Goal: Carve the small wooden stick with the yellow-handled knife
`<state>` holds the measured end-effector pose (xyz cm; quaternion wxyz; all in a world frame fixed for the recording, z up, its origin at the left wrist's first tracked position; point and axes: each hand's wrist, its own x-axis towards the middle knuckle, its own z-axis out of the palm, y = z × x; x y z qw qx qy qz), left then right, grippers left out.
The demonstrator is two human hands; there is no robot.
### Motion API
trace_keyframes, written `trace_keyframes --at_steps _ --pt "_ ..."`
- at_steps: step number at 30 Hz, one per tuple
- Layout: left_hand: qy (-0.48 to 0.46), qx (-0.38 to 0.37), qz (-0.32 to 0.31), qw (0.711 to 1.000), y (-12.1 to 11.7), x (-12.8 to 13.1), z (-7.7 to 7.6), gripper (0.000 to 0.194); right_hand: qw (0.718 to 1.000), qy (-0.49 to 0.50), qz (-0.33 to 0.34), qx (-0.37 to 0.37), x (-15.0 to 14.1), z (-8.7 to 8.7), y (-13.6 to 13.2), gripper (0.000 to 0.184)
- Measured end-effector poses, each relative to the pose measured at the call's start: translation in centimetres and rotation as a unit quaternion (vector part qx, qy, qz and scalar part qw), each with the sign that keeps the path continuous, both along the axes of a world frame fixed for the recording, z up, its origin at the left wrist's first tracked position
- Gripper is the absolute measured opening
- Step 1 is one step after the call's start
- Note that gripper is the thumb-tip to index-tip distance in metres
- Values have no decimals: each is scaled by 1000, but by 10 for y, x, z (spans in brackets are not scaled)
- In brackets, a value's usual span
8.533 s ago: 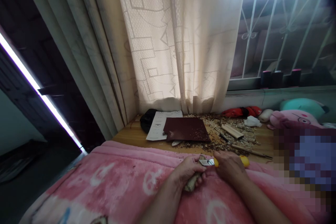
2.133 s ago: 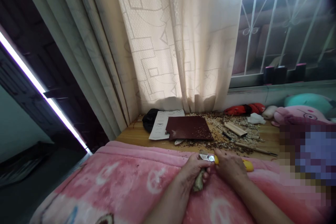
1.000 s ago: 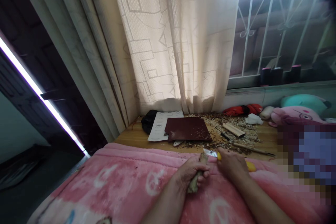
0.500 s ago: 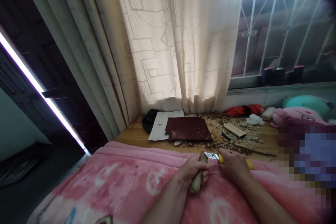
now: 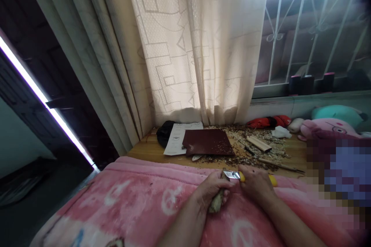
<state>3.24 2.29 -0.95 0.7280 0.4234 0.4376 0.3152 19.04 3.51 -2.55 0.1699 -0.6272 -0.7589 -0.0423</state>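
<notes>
My left hand [image 5: 213,189] is wrapped round a short, rough piece of wood [image 5: 216,203], its lower end sticking out below my fingers. My right hand [image 5: 256,181] grips a yellow-handled utility knife [image 5: 242,176]. The knife's metal blade points left and lies against the upper end of the wood. Most of the handle is hidden inside my right fist; its yellow butt shows at the far side. Both hands are over a pink patterned blanket [image 5: 139,193].
Behind the blanket, a wooden surface [image 5: 176,159] bears a dark red board [image 5: 207,142], printed paper [image 5: 173,147], scattered shavings and a pale wood block [image 5: 259,143]. A thin stick [image 5: 281,165] lies nearer. Plush toys [image 5: 333,125] sit at the right, below a barred window.
My right hand has moved slightly left with the knife, so the blade reaches further across the top of the wood. My left hand has stayed nearly still.
</notes>
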Motion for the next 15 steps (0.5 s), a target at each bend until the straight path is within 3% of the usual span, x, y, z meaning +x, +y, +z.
trace_keyframes --at_steps 15 --pt "8 -10 -18 1000 -2 0 1 26 1000 -10 1 -8 0 0 1 12"
